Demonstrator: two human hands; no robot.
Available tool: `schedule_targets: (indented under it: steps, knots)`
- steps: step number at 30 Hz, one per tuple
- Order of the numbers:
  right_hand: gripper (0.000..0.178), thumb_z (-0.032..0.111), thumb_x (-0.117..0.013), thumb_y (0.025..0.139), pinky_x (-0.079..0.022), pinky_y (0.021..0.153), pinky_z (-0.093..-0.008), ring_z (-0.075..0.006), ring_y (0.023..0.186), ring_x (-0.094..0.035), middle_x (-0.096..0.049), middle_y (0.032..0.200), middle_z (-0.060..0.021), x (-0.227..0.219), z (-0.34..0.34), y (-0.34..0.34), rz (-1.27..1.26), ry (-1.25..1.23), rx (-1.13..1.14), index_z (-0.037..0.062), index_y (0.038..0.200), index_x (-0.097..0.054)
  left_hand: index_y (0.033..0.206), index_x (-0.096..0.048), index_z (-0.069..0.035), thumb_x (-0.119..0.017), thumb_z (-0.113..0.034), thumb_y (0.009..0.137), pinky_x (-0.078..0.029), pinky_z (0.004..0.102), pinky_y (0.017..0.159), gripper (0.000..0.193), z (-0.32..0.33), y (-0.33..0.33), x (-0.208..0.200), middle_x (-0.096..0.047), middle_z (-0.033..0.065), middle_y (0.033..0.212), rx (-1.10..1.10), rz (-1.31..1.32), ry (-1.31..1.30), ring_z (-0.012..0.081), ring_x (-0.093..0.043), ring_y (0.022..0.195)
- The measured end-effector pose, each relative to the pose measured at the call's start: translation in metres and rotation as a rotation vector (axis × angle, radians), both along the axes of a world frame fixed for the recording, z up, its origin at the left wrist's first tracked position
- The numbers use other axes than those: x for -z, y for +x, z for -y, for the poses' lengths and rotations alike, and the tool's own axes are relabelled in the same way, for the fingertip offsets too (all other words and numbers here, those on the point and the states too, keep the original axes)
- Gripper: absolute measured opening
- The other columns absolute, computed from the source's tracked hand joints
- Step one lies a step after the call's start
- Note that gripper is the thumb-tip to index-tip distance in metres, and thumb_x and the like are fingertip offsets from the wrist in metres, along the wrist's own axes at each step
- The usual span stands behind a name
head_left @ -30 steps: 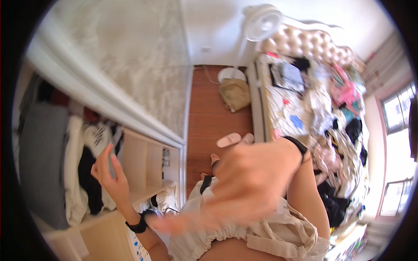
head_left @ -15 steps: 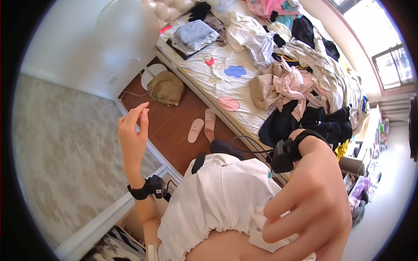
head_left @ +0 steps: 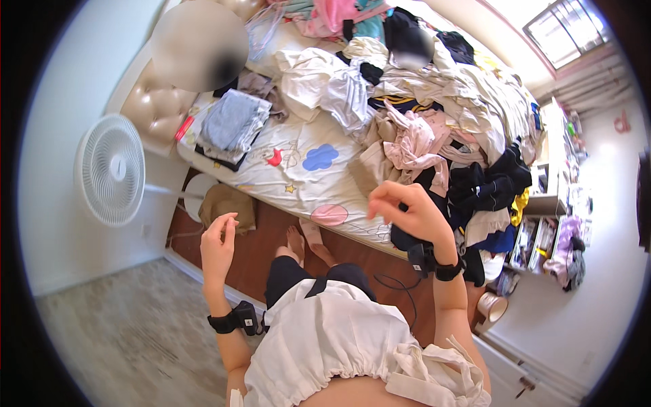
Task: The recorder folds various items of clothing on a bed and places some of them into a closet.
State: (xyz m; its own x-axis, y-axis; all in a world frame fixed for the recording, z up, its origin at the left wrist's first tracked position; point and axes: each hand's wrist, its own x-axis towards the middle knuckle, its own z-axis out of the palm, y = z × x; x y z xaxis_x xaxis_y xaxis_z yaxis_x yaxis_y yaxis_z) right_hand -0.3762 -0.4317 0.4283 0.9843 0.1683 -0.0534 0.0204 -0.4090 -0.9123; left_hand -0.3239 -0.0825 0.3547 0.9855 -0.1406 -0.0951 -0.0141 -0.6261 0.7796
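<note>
Both hands up in front of the body and holding nothing. Left hand (head_left: 218,245) raised over the wooden floor (head_left: 261,247), fingers loosely curled with thumb and fingertips close together, grip empty, black wrist strap (head_left: 235,319) just below it. Right hand (head_left: 407,210) lifted at the edge of the bed (head_left: 305,178), fingers bent inward in a loose pinch, nothing in that grip either, black band (head_left: 434,261) on the wrist too. Nearest stuff to the right hand: the big clothes pile (head_left: 447,129) heaped across the far half of the bed, with a crumpled pink garment (head_left: 415,144) just above the fingers and dark clothes (head_left: 491,183) spilling off the side right next to it. Hand not touching any of it as far as can be told. Cartoon-print sheet (head_left: 308,169) with a blue cloud and pink shapes showing on the bare part of the mattress, between the two hands. Folded blue-grey stack (head_left: 232,123) sitting nearer the padded headboard (head_left: 154,108). White standing fan (head_left: 110,169) by the wall on the left, tan bag (head_left: 227,203) on the floor beside its base, just beyond the left hand. Bare feet (head_left: 305,243) on the floor by the bed, white ruffled top (head_left: 339,342) at the bottom. Cluttered shelves (head_left: 549,230) off to the right, well apart from both hands.
</note>
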Motion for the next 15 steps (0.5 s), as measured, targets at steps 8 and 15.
schedule_targets:
  steps: [8, 15]
  knots:
    - [0.017, 0.018, -0.049, 0.089, -0.036, 0.044, -0.018, -0.0047, 0.051, -0.051, -0.062, 0.07, -0.003, 0.104, 0.083, -0.044, -0.356, 0.069, 0.821, 0.0032, 0.083, -0.056, 0.095, -0.06, -0.001, -0.048, -0.016, 0.088, -0.046, 0.031, 0.066, 0.02, 0.046, 0.139, 0.042, -0.064, 0.014, 0.082, 0.215, 0.007, -0.072, 0.023, -0.063, 0.075]
    - [0.015, 0.018, -0.052, 0.086, -0.042, 0.049, -0.019, -0.0084, 0.06, -0.058, -0.062, 0.083, -0.0042, 0.139, 0.14, -0.043, -0.386, 0.081, 1.096, 0.0055, 0.095, -0.055, 0.095, -0.06, 0.0, -0.049, -0.017, 0.088, -0.045, 0.032, 0.063, 0.021, 0.112, 0.193, 0.065, -0.064, 0.013, 0.082, 0.406, 0.066, -0.05, 0.0237, -0.061, 0.07]
